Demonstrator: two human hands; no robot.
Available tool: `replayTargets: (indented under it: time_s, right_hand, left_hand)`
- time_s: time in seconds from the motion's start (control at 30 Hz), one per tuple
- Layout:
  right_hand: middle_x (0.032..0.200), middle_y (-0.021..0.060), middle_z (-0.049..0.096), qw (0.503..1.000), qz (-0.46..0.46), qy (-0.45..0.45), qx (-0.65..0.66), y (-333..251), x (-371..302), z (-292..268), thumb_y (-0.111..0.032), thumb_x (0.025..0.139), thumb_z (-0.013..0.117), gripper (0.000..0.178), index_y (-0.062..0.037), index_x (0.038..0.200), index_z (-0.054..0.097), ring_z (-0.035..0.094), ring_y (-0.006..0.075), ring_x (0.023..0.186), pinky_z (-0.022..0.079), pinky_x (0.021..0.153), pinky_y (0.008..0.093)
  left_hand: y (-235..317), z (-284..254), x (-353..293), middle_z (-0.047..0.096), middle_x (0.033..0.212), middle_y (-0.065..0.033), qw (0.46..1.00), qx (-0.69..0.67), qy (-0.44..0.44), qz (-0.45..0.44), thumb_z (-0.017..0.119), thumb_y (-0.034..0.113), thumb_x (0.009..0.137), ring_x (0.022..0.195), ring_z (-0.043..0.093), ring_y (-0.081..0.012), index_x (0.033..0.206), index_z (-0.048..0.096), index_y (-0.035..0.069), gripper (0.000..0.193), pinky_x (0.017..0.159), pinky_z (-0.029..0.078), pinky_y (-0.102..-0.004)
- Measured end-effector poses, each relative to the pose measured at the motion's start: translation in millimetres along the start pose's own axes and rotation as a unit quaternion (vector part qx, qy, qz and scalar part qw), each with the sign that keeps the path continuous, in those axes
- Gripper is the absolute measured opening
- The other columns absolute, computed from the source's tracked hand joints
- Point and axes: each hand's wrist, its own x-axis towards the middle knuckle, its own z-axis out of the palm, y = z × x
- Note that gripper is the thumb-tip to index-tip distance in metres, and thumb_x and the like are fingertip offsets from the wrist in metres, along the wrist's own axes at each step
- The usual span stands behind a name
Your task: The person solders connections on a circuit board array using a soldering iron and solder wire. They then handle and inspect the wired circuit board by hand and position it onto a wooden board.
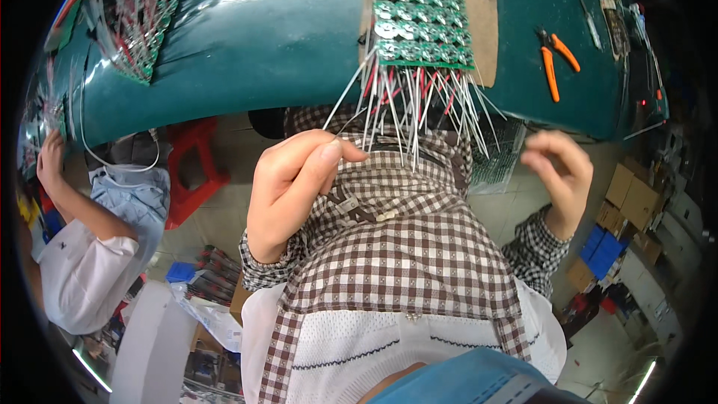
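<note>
A green circuit board panel (420, 19) lies at the table's front edge, with rows of round units on it. Many white and red wires (407, 105) hang from its near side over my lap. My left hand (288, 191) is just left of this bundle, thumb and forefinger pinched together. A thin wire shows at those fingertips, though its exact end is partly hidden. Off to the right of the wires, my right hand (561, 172) is held in the air. Its fingers are loosely curled, thumb and forefinger slightly apart, and nothing shows between them.
The panel rests on a brown board (485, 37) on the green table (262, 22). Orange-handled cutters (552, 63) lie to the right. Another wired panel (142, 45) stands at the left, near a co-worker's hand (51, 157). A red stool (196, 172) is below the table.
</note>
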Motion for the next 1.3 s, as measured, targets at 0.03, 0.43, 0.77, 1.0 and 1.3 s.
replayTargets:
  time_s: [0.03,0.43,0.77,1.0,1.3]
  right_hand:
    - [0.082,0.0072,0.064,0.986,0.09,-0.017,0.137,20.3,-25.9,-4.0,-0.007,0.084,0.06,0.018,0.0008,0.1,0.061,0.059,0.0111,0.069,0.046,0.062,0.0221]
    - [0.094,0.0186,0.064,0.83,0.528,-0.13,0.127,237.7,-197.1,174.7,-0.022,0.08,0.054,0.037,-0.0013,0.11,0.058,0.065,0.0244,0.072,0.051,0.06,0.0313]
    - [0.069,0.008,0.065,0.92,0.331,-0.207,0.014,55.5,-56.8,38.8,-0.024,0.085,0.059,0.026,-0.0012,0.096,0.065,0.062,0.0139,0.058,0.046,0.053,0.0263]
    - [0.074,0.0079,0.065,0.94,0.068,-0.33,0.049,14.7,-8.0,26.1,-0.011,0.081,0.061,0.022,-0.0042,0.102,0.062,0.063,0.0214,0.065,0.048,0.058,0.0293]
    - [0.109,0.0124,0.059,0.945,-0.228,-0.079,0.223,-27.1,43.1,45.7,-0.007,0.07,0.071,0.03,-0.0022,0.099,0.066,0.06,0.019,0.069,0.05,0.061,0.0282]
  left_hand:
    - [1.1,0.4,0.6,0.048,0.059,-0.0007,0.999,0.021,0.009,0.028,0.043,0.013,0.094,0.053,0.041,-0.0066,0.088,0.064,-0.005,0.029,0.051,0.032,-0.0219]
    - [56.6,45.0,7.1,0.061,0.082,-0.0046,0.892,-0.385,-0.147,0.185,0.029,0.027,0.099,0.067,0.058,-0.0103,0.071,0.065,0.009,0.048,0.055,0.041,-0.0198]
    - [43.7,58.4,5.0,0.062,0.084,-0.0027,0.885,-0.366,-0.127,0.258,0.031,0.025,0.097,0.077,0.056,-0.0111,0.079,0.064,0.009,0.041,0.061,0.041,-0.0225]
    - [37.2,58.1,22.9,0.063,0.086,-0.0014,0.87,-0.372,-0.138,0.292,0.033,0.023,0.096,0.084,0.055,-0.0117,0.084,0.064,0.009,0.036,0.066,0.041,-0.0244]
    - [26.3,32.7,21.1,0.057,0.078,-0.0166,0.967,-0.037,-0.236,0.094,0.052,0.006,0.088,0.069,0.057,-0.0277,0.086,0.058,-0.006,0.013,0.063,0.045,-0.0351]
